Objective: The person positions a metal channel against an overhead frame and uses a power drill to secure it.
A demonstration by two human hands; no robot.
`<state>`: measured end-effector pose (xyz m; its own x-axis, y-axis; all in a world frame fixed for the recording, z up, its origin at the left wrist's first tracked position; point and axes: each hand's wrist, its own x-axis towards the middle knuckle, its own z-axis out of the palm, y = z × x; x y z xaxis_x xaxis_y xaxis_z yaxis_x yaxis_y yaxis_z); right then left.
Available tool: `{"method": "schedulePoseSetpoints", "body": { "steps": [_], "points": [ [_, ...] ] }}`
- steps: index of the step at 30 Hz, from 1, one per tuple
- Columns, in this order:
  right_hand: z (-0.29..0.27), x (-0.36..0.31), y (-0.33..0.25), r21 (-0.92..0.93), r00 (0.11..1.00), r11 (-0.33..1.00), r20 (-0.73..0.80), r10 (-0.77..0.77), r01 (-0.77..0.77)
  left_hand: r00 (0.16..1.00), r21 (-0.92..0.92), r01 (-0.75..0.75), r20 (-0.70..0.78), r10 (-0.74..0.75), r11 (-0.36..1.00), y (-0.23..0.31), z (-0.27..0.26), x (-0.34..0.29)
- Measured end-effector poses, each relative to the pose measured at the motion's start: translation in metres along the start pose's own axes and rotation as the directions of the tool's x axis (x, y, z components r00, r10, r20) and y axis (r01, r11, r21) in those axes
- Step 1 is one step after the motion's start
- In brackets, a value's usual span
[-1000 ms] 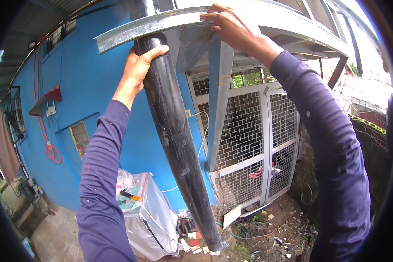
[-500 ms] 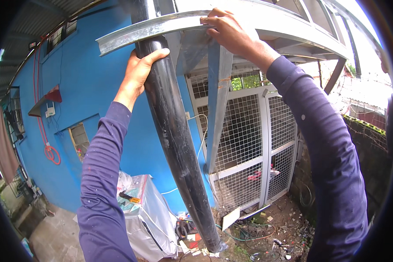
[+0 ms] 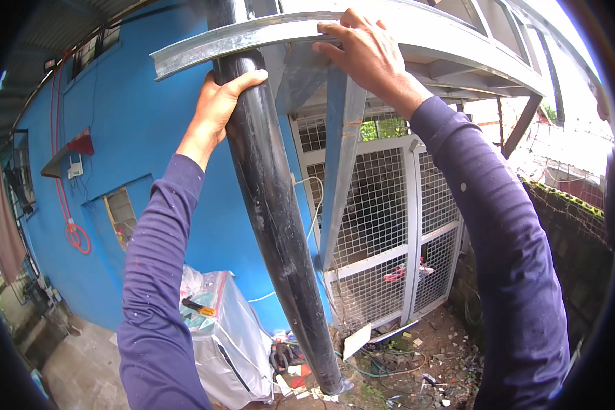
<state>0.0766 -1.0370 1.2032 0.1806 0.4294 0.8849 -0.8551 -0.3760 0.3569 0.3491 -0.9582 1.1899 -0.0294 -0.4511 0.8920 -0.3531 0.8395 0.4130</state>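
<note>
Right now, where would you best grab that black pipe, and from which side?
Probably high up, just under the metal channel, where the left hand already wraps it. Come from its left: the pipe is round, thick and leaning, so fingers curl around it there, and the grey post crowds its right side.

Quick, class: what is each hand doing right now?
Left hand: closed around the black pipe.
Right hand: fingers resting on the grey metal channel, not clearly gripping it.

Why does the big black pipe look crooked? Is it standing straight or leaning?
Leaning. The black pipe slants from the ground up to the metal channel, where the left hand grips it near the top.
</note>
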Motion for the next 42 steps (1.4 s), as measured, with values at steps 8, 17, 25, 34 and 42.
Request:
{"method": "schedulePoseSetpoints", "body": {
  "steps": [8,17,25,34,42],
  "points": [
    [-0.010,0.001,-0.004,0.099,0.996,0.993,0.073,0.058,-0.065,1.000,0.005,-0.014,-0.012,0.014,1.000,-0.002,0.002,-0.001],
    [0.005,-0.001,0.000,-0.015,1.000,1.000,-0.027,0.011,-0.011,1.000,0.015,0.016,-0.012,-0.016,1.000,0.000,0.002,-0.002],
    [0.001,-0.001,-0.004,-0.018,0.999,1.000,-0.048,0.008,-0.009,1.000,0.065,0.005,0.001,-0.005,0.998,-0.003,-0.003,0.000],
    [0.002,0.000,-0.001,-0.043,0.999,0.999,-0.030,0.016,-0.017,0.999,0.075,0.013,0.033,-0.016,0.997,0.002,0.000,-0.002],
    [-0.002,-0.001,-0.003,-0.013,0.999,1.000,-0.039,0.018,-0.018,1.000,0.025,0.003,-0.003,-0.003,1.000,-0.001,0.001,-0.001]
  ]
}}
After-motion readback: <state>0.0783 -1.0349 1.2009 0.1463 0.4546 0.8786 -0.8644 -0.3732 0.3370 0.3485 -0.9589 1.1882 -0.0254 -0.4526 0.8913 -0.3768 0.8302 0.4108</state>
